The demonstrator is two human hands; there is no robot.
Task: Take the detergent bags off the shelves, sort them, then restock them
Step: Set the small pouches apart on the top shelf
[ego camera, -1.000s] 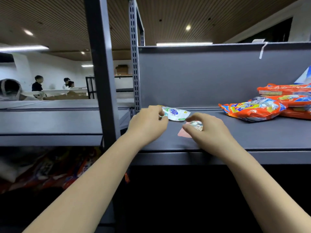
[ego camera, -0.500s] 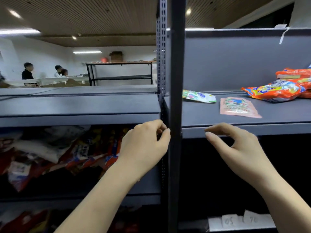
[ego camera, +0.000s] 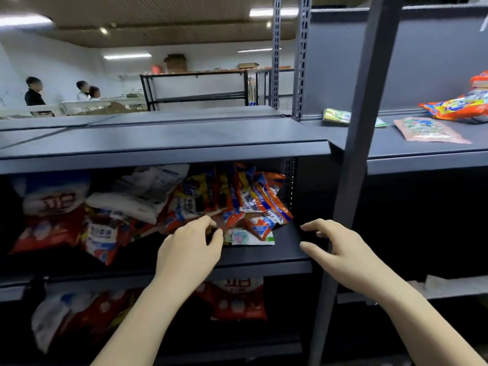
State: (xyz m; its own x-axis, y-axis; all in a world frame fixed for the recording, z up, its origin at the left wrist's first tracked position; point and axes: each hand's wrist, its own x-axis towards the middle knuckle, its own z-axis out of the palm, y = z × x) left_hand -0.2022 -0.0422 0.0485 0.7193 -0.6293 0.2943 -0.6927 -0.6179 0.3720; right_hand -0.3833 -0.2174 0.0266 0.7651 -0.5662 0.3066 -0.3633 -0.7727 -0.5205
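A jumbled heap of detergent bags (ego camera: 232,199), orange, blue and white, fills the middle shelf (ego camera: 264,269) of the left rack. A small white and green sachet (ego camera: 248,237) lies at the heap's front. My left hand (ego camera: 190,249) reaches into that shelf, fingers loosely spread just left of the sachet, holding nothing. My right hand (ego camera: 340,252) hovers at the shelf's right end, fingers spread and empty. On the upper right shelf lie a green sachet (ego camera: 336,116), a pink sachet (ego camera: 427,129) and orange bags (ego camera: 459,107).
A grey upright post (ego camera: 361,107) stands between the two racks, close to my right hand. Large red and white bags (ego camera: 52,212) sit at the middle shelf's left, and more bags (ego camera: 237,299) lie on the shelf below. Three people (ego camera: 34,91) stand far off at the left.
My view dropped and swung left from the upper right shelf to the left rack. Both hands let go of the sachets there and came down to the middle shelf, now empty.
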